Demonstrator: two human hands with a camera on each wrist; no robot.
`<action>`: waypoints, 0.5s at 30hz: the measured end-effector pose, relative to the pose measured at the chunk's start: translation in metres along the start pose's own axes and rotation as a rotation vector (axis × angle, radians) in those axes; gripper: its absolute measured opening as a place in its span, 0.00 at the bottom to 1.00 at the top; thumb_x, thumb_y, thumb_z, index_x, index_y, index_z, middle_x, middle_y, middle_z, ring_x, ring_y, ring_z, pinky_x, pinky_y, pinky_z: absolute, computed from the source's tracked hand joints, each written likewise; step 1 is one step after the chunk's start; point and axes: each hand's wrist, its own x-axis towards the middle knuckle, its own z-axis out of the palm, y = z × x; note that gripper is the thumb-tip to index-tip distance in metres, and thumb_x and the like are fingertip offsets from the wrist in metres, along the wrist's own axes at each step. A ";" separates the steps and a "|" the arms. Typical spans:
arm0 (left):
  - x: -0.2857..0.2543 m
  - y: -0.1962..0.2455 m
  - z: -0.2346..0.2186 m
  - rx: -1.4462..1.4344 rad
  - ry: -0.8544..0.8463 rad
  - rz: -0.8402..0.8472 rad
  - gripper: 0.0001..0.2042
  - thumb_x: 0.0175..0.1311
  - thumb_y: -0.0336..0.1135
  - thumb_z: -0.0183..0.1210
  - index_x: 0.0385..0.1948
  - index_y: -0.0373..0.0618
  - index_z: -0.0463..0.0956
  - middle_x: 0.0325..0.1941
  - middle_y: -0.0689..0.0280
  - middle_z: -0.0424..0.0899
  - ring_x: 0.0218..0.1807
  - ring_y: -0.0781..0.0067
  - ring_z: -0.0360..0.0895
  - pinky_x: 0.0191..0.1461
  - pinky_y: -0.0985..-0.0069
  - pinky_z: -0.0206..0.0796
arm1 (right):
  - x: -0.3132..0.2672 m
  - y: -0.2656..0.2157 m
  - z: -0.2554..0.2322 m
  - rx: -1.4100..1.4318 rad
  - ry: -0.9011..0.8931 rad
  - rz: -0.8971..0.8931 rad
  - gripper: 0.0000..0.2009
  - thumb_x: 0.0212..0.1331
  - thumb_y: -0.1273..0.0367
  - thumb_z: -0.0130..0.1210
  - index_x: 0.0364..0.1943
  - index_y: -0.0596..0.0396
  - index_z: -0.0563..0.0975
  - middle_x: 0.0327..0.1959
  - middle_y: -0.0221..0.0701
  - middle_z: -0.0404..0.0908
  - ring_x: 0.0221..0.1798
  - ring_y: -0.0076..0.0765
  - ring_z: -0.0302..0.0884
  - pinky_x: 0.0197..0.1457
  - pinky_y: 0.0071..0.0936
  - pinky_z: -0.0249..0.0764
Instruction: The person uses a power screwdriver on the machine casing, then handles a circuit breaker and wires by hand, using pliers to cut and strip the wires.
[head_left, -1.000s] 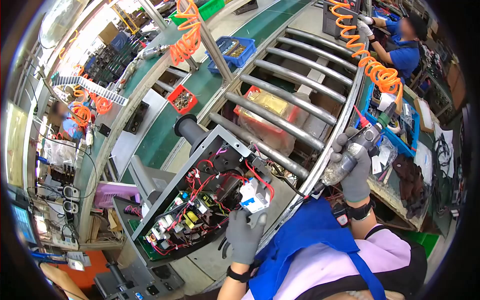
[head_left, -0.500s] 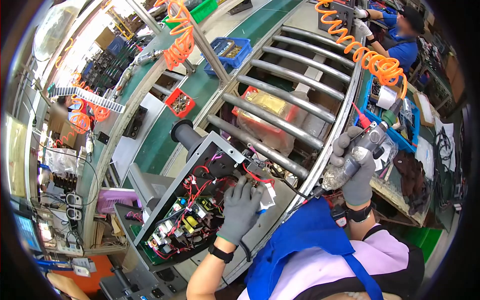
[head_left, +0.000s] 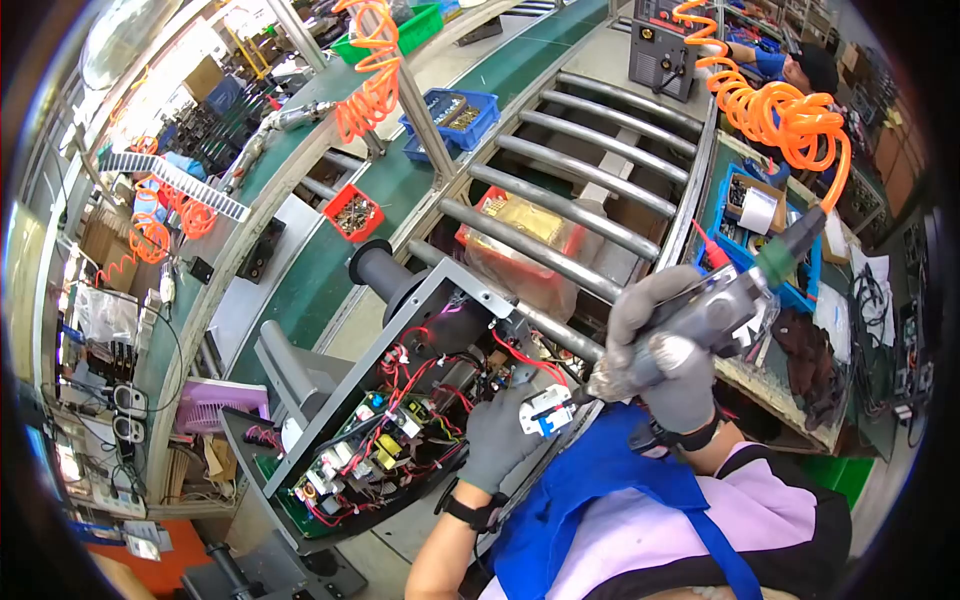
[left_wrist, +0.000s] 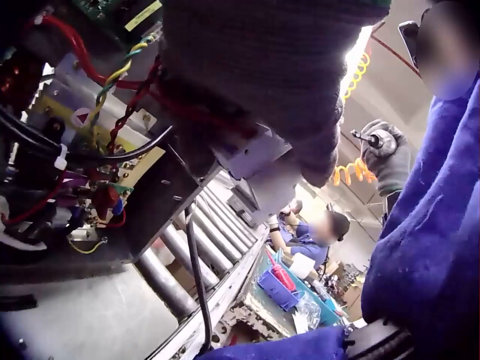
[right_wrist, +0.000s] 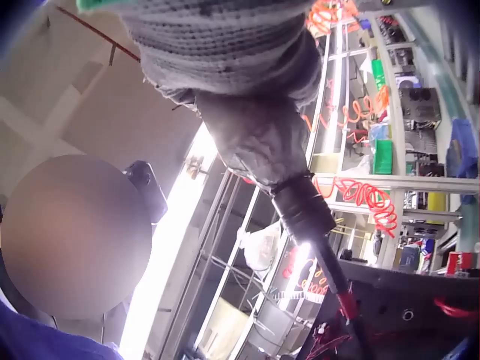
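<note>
In the head view, my gloved left hand point(head_left: 497, 440) holds a white switch block point(head_left: 547, 412) with a blue part, at the right edge of an opened metal housing point(head_left: 385, 375). Red wires run into the block. My gloved right hand point(head_left: 668, 355) grips an air screwdriver point(head_left: 715, 312), its front end close to the block; contact is unclear. The left wrist view has the left glove point(left_wrist: 259, 82) above a pale block face point(left_wrist: 259, 159). In the right wrist view, the right glove point(right_wrist: 225, 56) is around the screwdriver point(right_wrist: 301, 206), whose shaft points down.
Metal rollers point(head_left: 585, 190) lie beyond the housing. A red bin point(head_left: 354, 212) and a blue bin point(head_left: 465, 122) stand on the green belt. At right are a blue tray point(head_left: 745, 205) and a coiled orange hose point(head_left: 790, 120). Another person point(head_left: 812, 70) is at the far right.
The right hand has brought the screwdriver left and down towards the white block. The left hand has drawn back from over the housing's inside, and the block now faces up.
</note>
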 end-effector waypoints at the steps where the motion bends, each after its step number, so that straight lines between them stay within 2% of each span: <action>1: 0.000 -0.001 -0.001 0.013 -0.012 0.003 0.29 0.39 0.48 0.71 0.47 0.51 0.75 0.36 0.59 0.81 0.33 0.56 0.79 0.37 0.60 0.69 | -0.002 0.003 0.006 -0.058 -0.029 0.037 0.22 0.47 0.64 0.61 0.48 0.50 0.70 0.35 0.33 0.73 0.29 0.30 0.73 0.28 0.25 0.73; 2: -0.001 -0.003 -0.001 0.026 -0.025 0.004 0.29 0.39 0.49 0.71 0.47 0.51 0.75 0.36 0.59 0.81 0.33 0.56 0.80 0.37 0.60 0.70 | -0.003 0.009 0.009 -0.075 -0.079 0.029 0.20 0.49 0.64 0.62 0.46 0.51 0.68 0.34 0.35 0.74 0.28 0.31 0.74 0.29 0.26 0.74; 3: -0.002 -0.004 -0.001 0.037 -0.039 0.005 0.29 0.39 0.50 0.71 0.47 0.51 0.75 0.36 0.59 0.81 0.33 0.56 0.80 0.37 0.61 0.70 | -0.001 0.010 0.016 -0.056 -0.105 0.011 0.14 0.48 0.71 0.60 0.40 0.59 0.74 0.32 0.34 0.78 0.31 0.27 0.78 0.32 0.23 0.77; 5: 0.001 -0.002 -0.004 0.033 -0.088 -0.025 0.30 0.41 0.52 0.71 0.47 0.51 0.75 0.37 0.60 0.81 0.33 0.56 0.81 0.36 0.62 0.71 | -0.002 0.013 0.022 -0.062 -0.161 0.180 0.11 0.47 0.72 0.60 0.35 0.60 0.76 0.31 0.33 0.79 0.30 0.26 0.78 0.33 0.22 0.78; 6: 0.003 -0.002 -0.006 0.032 -0.109 -0.039 0.30 0.41 0.54 0.71 0.47 0.51 0.75 0.37 0.60 0.82 0.33 0.57 0.81 0.36 0.62 0.72 | -0.003 0.016 0.026 -0.092 -0.158 0.150 0.10 0.47 0.72 0.60 0.35 0.60 0.76 0.30 0.33 0.79 0.29 0.26 0.78 0.33 0.22 0.78; 9: 0.004 -0.001 -0.007 0.047 -0.088 -0.106 0.24 0.42 0.58 0.70 0.36 0.53 0.82 0.29 0.63 0.83 0.31 0.60 0.82 0.33 0.63 0.72 | -0.006 0.025 0.036 -0.158 -0.162 0.087 0.09 0.46 0.73 0.61 0.33 0.60 0.77 0.28 0.32 0.79 0.28 0.25 0.79 0.31 0.23 0.78; 12: 0.003 0.001 -0.009 0.034 -0.083 -0.132 0.25 0.42 0.62 0.69 0.35 0.54 0.84 0.27 0.63 0.83 0.30 0.60 0.82 0.33 0.63 0.72 | -0.004 0.020 0.036 -0.225 -0.227 0.065 0.08 0.45 0.74 0.61 0.31 0.60 0.77 0.27 0.32 0.79 0.28 0.25 0.79 0.31 0.23 0.78; 15: 0.004 0.000 -0.011 0.023 -0.086 -0.104 0.26 0.43 0.63 0.68 0.36 0.54 0.84 0.27 0.64 0.84 0.30 0.59 0.82 0.33 0.63 0.72 | -0.008 0.021 0.049 -0.218 -0.136 0.065 0.08 0.44 0.75 0.59 0.31 0.61 0.77 0.26 0.33 0.79 0.27 0.26 0.79 0.31 0.23 0.78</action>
